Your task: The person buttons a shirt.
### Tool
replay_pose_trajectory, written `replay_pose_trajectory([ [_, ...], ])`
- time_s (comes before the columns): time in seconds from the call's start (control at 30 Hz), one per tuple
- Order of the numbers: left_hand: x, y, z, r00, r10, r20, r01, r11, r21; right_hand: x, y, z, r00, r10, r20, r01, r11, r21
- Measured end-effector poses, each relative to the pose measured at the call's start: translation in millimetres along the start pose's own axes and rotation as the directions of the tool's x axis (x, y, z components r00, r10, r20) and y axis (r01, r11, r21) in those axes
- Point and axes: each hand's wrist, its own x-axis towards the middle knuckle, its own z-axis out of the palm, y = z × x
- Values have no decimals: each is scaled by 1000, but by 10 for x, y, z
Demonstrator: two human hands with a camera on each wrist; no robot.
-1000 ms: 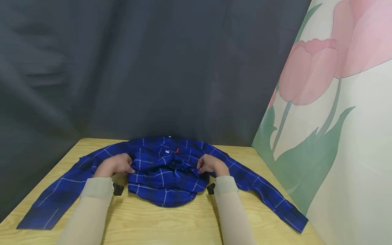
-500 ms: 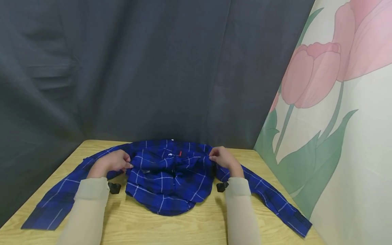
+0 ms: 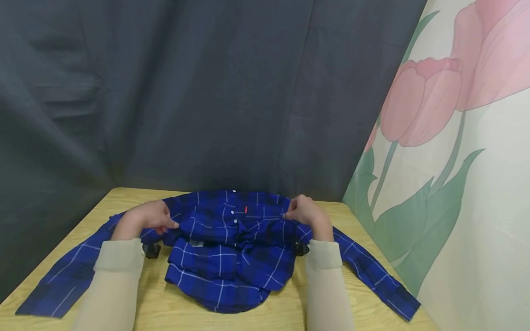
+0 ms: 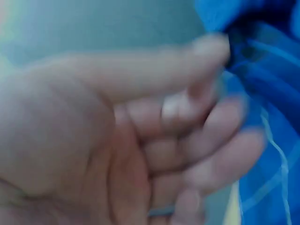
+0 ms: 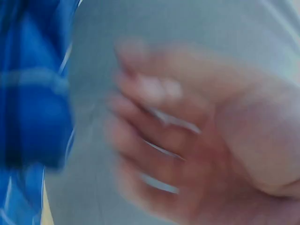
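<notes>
Blue plaid shirt [image 3: 223, 262] on table [image 3: 285, 315] | left hand [image 3: 150, 216] at shirt edge — cannot tell if pinching | right hand [image 3: 309, 215] — loosely curled

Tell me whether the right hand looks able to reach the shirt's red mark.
Probably yes: the red mark lies uncovered, and in the head view only the shirt shows between it and the right hand.
</notes>
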Motion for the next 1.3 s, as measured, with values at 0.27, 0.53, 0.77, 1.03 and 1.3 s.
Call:
replay_pose_trajectory([
  [0.27, 297, 492, 370, 973, 131, 189, -138, 990, 25, 149, -391, 457, 949, 85, 303, -57, 993, -100],
  [0.53, 518, 632, 878, 994, 44, 96, -74, 941, 330, 306, -417, 823, 962, 77, 261, -12, 970, -243],
  [0.77, 492, 713, 816, 987, 123, 106, -153, 920, 361, 383, -406, 734, 952, -151, 266, 198, 967, -161],
  [1.03, -19, 900, 277, 924, 381, -43, -376, 922, 94, 27, -600, 158, 950, -292, -108, 306, 942, 139],
  [1.3, -468, 1027, 3, 893, 427, 143, -429, 903, -18, -356, -772, -198, 817, -552, 169, 491, 818, 300],
])
